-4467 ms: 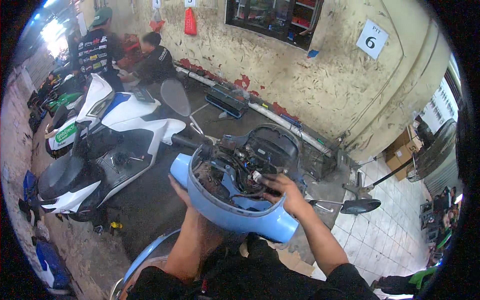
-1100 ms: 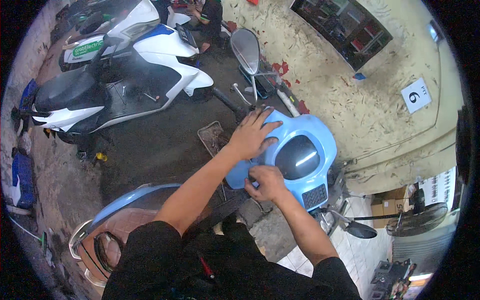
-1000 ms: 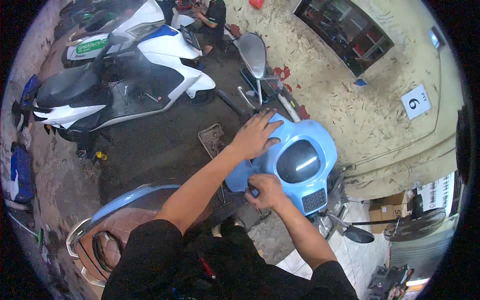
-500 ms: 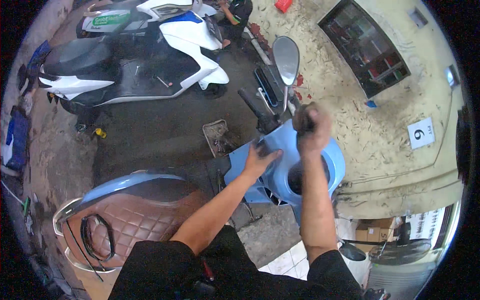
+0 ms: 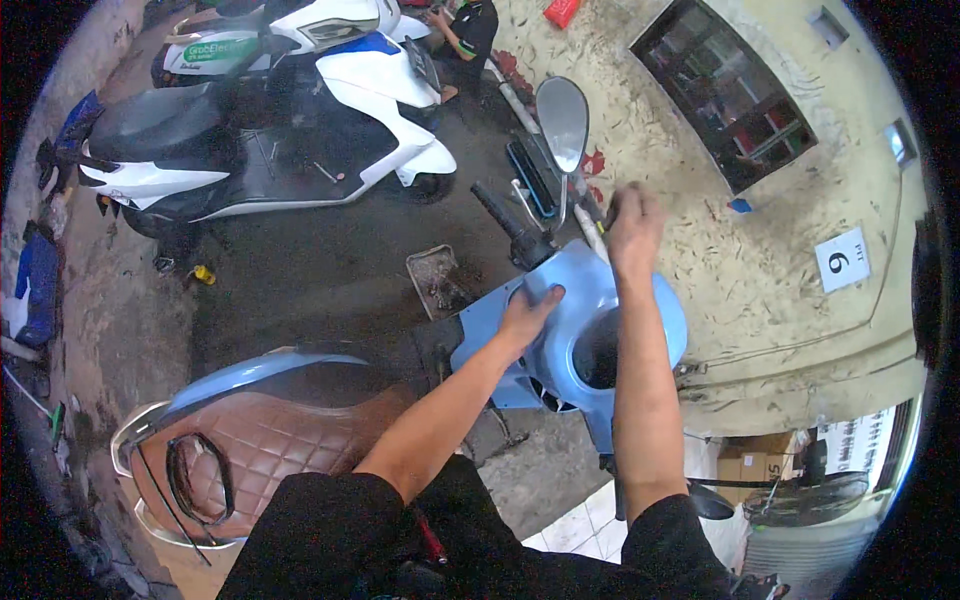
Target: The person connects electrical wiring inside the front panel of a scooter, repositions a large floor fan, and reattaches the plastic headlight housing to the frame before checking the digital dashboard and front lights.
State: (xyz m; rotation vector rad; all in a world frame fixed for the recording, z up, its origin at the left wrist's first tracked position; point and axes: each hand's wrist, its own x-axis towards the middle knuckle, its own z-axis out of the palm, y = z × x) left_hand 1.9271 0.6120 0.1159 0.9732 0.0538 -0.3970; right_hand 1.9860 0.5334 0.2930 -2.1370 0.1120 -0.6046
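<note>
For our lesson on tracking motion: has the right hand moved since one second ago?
Yes. The right hand has moved forward, closer to the white wall sign, going from the near side of the dark panel to beyond it.

Free room is found above the floor [image 5: 320,255] between the white scooter [image 5: 310,140] and the blue cover [image 5: 562,345]. At the cover's left end, passage is obstructed by the mirror [image 5: 563,125] and handlebar grip [image 5: 493,208].

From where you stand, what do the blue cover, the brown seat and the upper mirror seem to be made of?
The blue cover: probably glossy plastic, judging by its smooth moulded curves. The brown seat: vinyl or leather, hard to say which, with a quilted pattern and slight sheen. The upper mirror: likely glass, from its smooth grey face.
</note>
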